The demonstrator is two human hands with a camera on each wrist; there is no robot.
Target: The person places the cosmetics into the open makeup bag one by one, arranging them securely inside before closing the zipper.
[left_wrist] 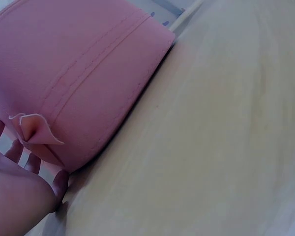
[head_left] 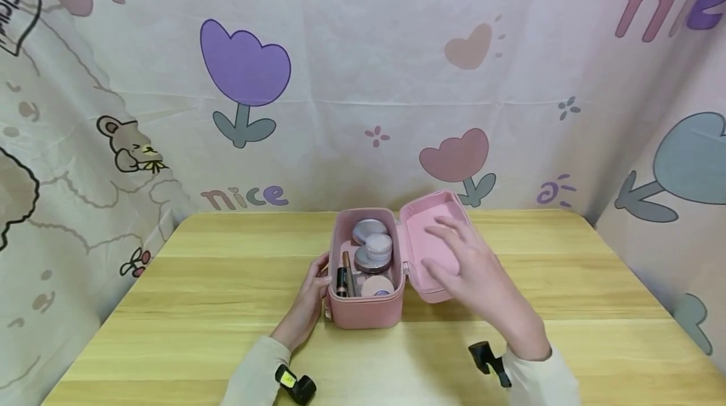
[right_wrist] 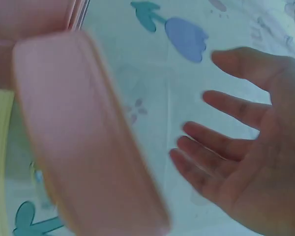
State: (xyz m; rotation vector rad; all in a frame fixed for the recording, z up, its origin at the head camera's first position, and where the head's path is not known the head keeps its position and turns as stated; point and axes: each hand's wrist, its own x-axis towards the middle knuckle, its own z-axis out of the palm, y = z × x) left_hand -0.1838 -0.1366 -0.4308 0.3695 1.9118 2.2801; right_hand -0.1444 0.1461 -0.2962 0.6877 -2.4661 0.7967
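Observation:
A pink makeup case (head_left: 365, 314) stands on the table with its lid (head_left: 418, 236) swung out to the right. Inside lie a round compact (head_left: 367, 228), a small clear-topped jar (head_left: 379, 243) upon another compact (head_left: 368, 263), a dark tube (head_left: 341, 282), a brown-tipped stick (head_left: 349, 275) and a pale round item (head_left: 375, 285). The left hand (head_left: 306, 302) touches the case's left side; its fingertips rest by a small pink tab (left_wrist: 37, 130) in the left wrist view. Over the lid, the right hand (head_left: 473, 267) has spread fingers, apart from the lid (right_wrist: 88, 132) in the right wrist view.
The wooden table (head_left: 238, 255) extends on both sides of the case. A printed cloth (head_left: 351, 65) with tulips, hearts and a bear hangs behind and at the sides. A black wrist camera (head_left: 297, 386) sits on the left sleeve, another (head_left: 489, 362) by the right.

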